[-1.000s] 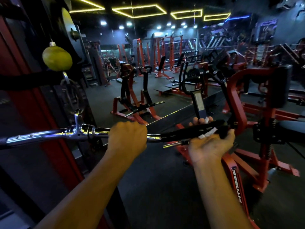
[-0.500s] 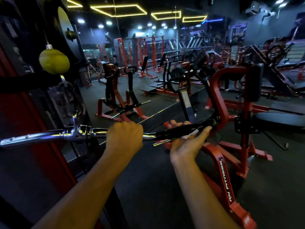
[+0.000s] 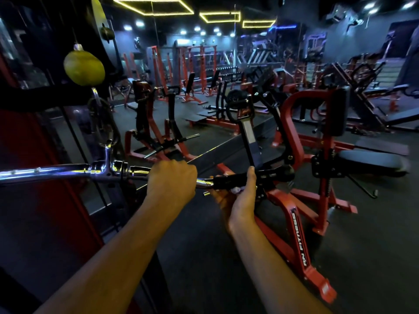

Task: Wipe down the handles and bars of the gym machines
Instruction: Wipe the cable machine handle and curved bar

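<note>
The chrome lat pulldown bar (image 3: 68,171) runs left to right across the view. Left hand (image 3: 171,181) fists around its middle, bracing it; right hand (image 3: 240,196) cups a pale wipe (image 3: 237,189) under the black rubber grip (image 3: 235,179), nearer the right end, so wiping would run along that axis.

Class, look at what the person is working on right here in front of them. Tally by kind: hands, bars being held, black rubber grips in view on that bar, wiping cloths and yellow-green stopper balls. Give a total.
Hands: 2, left hand and right hand
Chrome bar: 1
Black grip: 1
Cloth: 1, a small pale piece under the right hand
Yellow-green ball: 1
Total: 6
</note>
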`<state>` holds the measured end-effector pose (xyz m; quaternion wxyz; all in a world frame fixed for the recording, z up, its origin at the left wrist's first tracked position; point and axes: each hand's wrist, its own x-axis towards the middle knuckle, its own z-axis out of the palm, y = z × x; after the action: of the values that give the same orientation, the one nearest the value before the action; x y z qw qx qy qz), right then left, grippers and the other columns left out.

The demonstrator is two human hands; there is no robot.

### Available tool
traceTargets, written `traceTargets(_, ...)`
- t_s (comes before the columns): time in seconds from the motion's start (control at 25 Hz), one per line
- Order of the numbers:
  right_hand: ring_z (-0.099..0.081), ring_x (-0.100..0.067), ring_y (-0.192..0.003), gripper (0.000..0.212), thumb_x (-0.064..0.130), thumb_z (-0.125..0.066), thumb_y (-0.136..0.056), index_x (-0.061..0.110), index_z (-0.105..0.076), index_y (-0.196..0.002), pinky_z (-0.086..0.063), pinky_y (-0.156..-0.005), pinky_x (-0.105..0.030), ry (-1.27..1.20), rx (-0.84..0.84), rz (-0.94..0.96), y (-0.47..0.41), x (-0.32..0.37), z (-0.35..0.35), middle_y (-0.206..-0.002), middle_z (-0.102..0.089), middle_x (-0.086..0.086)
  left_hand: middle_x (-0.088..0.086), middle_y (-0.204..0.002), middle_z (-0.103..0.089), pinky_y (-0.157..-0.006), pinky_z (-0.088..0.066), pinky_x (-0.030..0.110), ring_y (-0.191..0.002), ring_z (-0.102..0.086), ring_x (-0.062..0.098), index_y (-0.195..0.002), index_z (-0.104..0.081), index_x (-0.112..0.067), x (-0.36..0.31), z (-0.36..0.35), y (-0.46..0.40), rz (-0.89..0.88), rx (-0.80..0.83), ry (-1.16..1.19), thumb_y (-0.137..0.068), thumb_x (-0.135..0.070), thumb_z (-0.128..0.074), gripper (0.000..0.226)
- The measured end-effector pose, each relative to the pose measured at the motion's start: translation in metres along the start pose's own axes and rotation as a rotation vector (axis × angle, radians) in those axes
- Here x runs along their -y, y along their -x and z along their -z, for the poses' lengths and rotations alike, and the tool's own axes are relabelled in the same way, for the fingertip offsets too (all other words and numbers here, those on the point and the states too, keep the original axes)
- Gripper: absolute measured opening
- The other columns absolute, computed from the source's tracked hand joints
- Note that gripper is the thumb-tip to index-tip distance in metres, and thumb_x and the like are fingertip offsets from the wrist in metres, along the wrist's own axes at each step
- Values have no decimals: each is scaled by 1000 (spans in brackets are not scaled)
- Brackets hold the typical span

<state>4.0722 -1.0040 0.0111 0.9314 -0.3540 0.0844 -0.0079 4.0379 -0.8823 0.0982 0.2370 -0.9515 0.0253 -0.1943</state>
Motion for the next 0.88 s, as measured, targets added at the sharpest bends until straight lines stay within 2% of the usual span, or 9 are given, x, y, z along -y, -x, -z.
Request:
traceTargets(0.08,-72,-29,-84,89,74,-65,-71,2,-64,-123,-57,-87,-48,117,51,-19,2,-8,1,-94,-75,-14,-1,-74,-51,-69,-57,31,-76,-67,20,-84,-52,-22,1,-2,3,-1,-20,7,-95,-28,-61,15)
traceTargets(0.16,-69,-28,-77,96,79,-68,-65,0,-63,-120,-57,-66,-36,238,139,-84,8,-14,-3,-82,-71,-13,-1,-76,-55,-69,-56,30,-76,-68,20,-86,-56,-21,0,-2,5,-10,-28,3,-95,-27,-61,11)
traceTargets(0.32,-52,-13,-46,51,58,-69,-84,7,-70,-89,-43,-42,-24,323,166,-259,28,0,-8,-64,-59,-4,-1,-84,-69,-63,-47,30,-79,-70,22,-91,-66,-22,1,-6,2,-12,-35,-9,-92,-24,-62,5)
traceTargets(0.44,-43,-8,-44,21,28,-58,-94,13,-62,-80,-36,-40,-20,156,192,-272,40,29,6,-60,-50,1,-3,-85,-69,-61,-40,30,-80,-69,20,-91,-67,-23,6,-11,3,22,-27,-19,-90,-24,-62,6)
traceTargets(0.56,-43,-12,-58,14,16,-44,-87,13,-57,-85,-37,-57,-29,151,125,-143,41,40,31,-69,-50,-1,-5,-81,-68,-60,-40,30,-76,-68,18,-94,-70,-24,11,-17,3,56,-20,-19,-89,-26,-64,8)
traceTargets(0.64,-58,-15,-79,27,10,-42,-97,16,-65,-109,-50,-81,-37,385,46,0,46,35,47,-90,-64,-1,-5,-84,-69,-60,-40,30,-77,-68,17,-98,-71,-25,13,-20,2,71,-5,-29,-90,-28,-64,11)
traceTargets(0.72,-62,-13,-111,37,10,-43,-105,24,-58,-136,-50,-101,-32,668,58,267,53,32,53,-120,-65,1,-5,-87,-70,-59,-40,30,-79,-69,18,-100,-72,-25,13,-18,3,76,-1,-46,-90,-29,-64,13)
traceTargets(0.8,-54,-5,-127,45,14,-44,-104,20,-49,-148,-45,-102,-18,963,227,711,56,35,50,-136,-58,3,-3,-91,-71,-62,-42,30,-83,-70,20,-100,-72,-22,11,-16,3,78,4,-51,-91,-27,-64,13)
traceTargets(0.88,-50,-10,-130,46,11,-42,-100,8,-52,-145,-41,-107,-17,1219,416,1133,38,39,37,-138,-56,-5,-1,-92,-71,-62,-41,30,-85,-71,21,-99,-71,-20,9,-14,3,88,11,-45,-93,-27,-64,11)
